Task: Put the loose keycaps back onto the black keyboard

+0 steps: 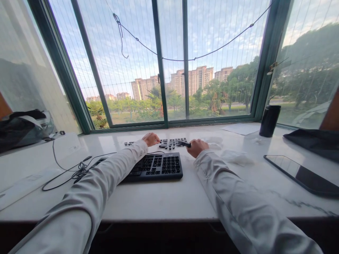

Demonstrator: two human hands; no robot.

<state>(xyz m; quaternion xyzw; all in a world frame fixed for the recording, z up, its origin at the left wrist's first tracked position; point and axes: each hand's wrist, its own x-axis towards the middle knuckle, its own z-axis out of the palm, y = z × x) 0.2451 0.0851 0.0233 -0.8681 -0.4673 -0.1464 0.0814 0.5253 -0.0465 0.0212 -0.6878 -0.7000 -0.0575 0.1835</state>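
Note:
A black keyboard [156, 166] lies on the white sill-like table [164, 197] below the window. Behind it, several loose black keycaps [171, 143] are spread on the surface. My left hand [150, 139] reaches over the keyboard to the left edge of the keycaps, fingers curled in a pinch on something too small to make out. My right hand [196, 147] is closed around a small black tool [184, 144] that points left over the keycaps. Both arms wear light sleeves.
A black cup [269, 120] stands at the back right, with a dark tablet [302, 174] and a dark cloth [315, 141] beyond it. A black cable [69, 169] trails left of the keyboard. A bag [23, 128] sits far left. Crumpled tissue [234, 156] lies by my right hand.

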